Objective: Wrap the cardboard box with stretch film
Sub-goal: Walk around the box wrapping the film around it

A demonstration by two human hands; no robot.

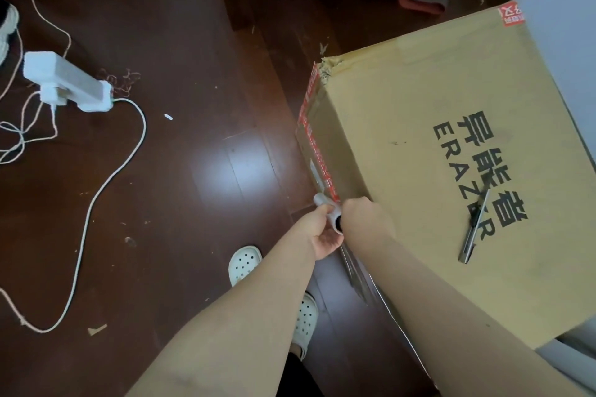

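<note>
- Large tan cardboard box point(435, 138), black print on top, stands on the dark wooden floor point(193, 171), right of centre. Its far-left corner is torn.
- Clear stretch film point(359, 277) runs taut along the box's near side. I judge the wrap barely begun.
- Left hand point(322, 235) curls round the near end of the small white film roll point(333, 216). Right hand point(362, 214) closes over it, fingertips hidden.
- The roll sits at the box's near-left corner. I advise keeping tension and turning tight round that edge.
- Grey utility knife point(474, 229) lies loose on top and could slide if the box is tipped.
</note>
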